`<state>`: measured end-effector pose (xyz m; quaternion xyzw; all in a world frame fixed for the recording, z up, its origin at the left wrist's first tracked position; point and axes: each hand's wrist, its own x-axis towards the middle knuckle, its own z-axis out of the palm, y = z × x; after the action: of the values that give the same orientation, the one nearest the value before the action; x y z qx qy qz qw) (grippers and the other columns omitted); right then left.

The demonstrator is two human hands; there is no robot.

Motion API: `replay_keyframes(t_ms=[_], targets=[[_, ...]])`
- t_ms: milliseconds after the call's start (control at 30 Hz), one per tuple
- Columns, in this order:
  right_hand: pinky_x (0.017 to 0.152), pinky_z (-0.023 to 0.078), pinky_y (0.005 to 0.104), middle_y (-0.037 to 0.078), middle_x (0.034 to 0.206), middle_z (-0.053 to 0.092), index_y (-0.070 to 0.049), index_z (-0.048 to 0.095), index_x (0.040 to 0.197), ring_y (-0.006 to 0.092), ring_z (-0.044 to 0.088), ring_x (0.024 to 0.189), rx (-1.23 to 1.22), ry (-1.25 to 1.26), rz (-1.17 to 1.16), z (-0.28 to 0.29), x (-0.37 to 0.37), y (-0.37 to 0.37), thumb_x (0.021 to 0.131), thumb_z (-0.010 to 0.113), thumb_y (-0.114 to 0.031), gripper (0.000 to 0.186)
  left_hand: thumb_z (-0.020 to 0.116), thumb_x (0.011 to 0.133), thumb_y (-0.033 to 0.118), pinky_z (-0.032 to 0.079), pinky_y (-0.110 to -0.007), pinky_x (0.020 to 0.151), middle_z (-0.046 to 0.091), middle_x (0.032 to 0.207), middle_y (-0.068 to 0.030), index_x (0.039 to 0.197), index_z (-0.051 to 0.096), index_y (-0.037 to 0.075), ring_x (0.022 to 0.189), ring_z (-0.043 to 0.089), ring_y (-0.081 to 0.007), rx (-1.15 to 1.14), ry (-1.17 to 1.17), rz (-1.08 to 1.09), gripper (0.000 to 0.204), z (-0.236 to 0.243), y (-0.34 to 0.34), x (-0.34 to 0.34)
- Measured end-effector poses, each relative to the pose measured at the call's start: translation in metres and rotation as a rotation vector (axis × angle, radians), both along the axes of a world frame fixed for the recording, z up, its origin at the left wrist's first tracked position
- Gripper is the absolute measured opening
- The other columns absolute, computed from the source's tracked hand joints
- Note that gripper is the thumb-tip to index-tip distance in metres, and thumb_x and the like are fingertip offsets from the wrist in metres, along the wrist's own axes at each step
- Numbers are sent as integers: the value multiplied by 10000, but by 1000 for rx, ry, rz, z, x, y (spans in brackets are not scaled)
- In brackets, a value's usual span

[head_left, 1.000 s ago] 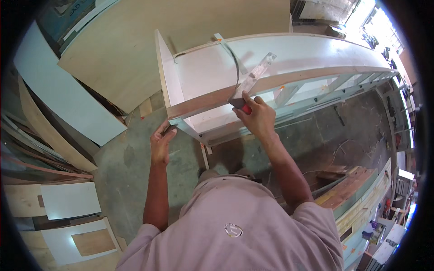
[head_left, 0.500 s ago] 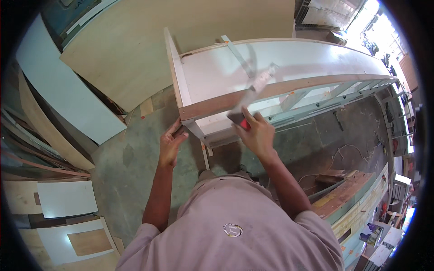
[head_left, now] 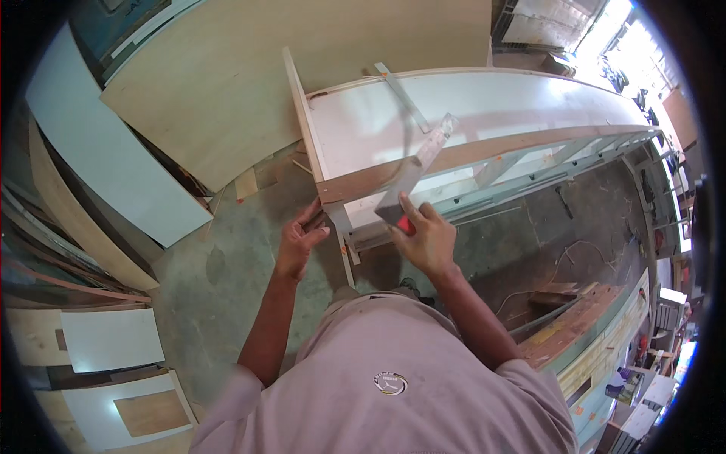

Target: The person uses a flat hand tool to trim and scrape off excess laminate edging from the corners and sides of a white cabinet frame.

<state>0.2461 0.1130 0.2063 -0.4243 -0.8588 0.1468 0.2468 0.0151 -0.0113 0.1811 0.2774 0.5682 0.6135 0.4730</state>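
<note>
1. Diagonally, the long flat tool (head_left: 423, 157) crosses the wooden rail (head_left: 355, 181) of the white cabinet (head_left: 355, 125). Its pale, narrow end points up and to the right, away from the person; the dark end with a red part sits low and left.
2. The right hand (head_left: 429, 240) pinches the tool by that lower end, thumb and fingers closed about the red part.
3. The left hand (head_left: 299, 246) is at the cabinet's near left corner, fingers reaching up to it and thumb held apart from them; whether it grips the corner I cannot tell.
4. A round emblem (head_left: 391, 384) with tiny lettering marks the chest of the shirt (head_left: 325, 378). Large letters on the blue-green panel (head_left: 106, 26) at upper left are partly cut off.
5. The right hand's palm and some of the tool's lower end are hidden, and the tool's exact kind is hard to make out. Whether it touches the rail is unclear. The left fingertips are hard to see against the corner, and glare washes out the window (head_left: 631, 45) at upper right.
</note>
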Motion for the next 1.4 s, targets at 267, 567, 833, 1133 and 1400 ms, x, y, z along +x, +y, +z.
replay_keyframes(t_ms=[267, 567, 833, 1133, 1400], targets=[[642, 531, 415, 94, 837, 616, -108, 660, 1331, 296, 663, 740, -35, 11, 25, -2, -15, -22, 787, 797, -379, 623, 636, 834, 27, 346, -384, 1161, 529, 1484, -117, 1515, 437, -5, 1365, 499, -253, 10, -37, -81, 710, -1, -7, -6], [643, 525, 415, 83, 821, 596, -94, 656, 1337, 284, 655, 721, -61, 5, 3, -3, -34, -50, 765, 810, -406, 669, 616, 833, 18, 327, -377, 1177, 507, 1504, -117, 1532, 412, 3, 1378, 494, -250, 68, -78, -172, 728, -4, -11, -14], [621, 528, 392, 65, 788, 588, -171, 676, 1332, 264, 644, 671, 22, 30, 2, 3, -34, -58, 736, 838, -378, 652, 685, 845, 18, 438, -353, 1083, 567, 1419, -116, 1456, 497, -10, 1274, 576, -238, 57, -21, -83, 640, -4, -6, -22], [621, 530, 400, 70, 803, 593, -134, 666, 1342, 272, 651, 688, -10, -9, -34, 12, -14, -32, 734, 831, -372, 673, 821, 771, 123, 542, -421, 845, 628, 1107, -102, 1198, 643, 75, 994, 654, -312, 246, 1245, 219, 466, 1, 18, 15], [649, 531, 408, 74, 807, 593, -143, 660, 1352, 272, 656, 723, -43, 1, -35, 8, -7, -26, 740, 828, -379, 677, 776, 768, 57, 544, -433, 797, 631, 1103, -103, 1199, 634, 40, 900, 670, -315, 480, 1546, 92, 454, -17, 34, -12]])
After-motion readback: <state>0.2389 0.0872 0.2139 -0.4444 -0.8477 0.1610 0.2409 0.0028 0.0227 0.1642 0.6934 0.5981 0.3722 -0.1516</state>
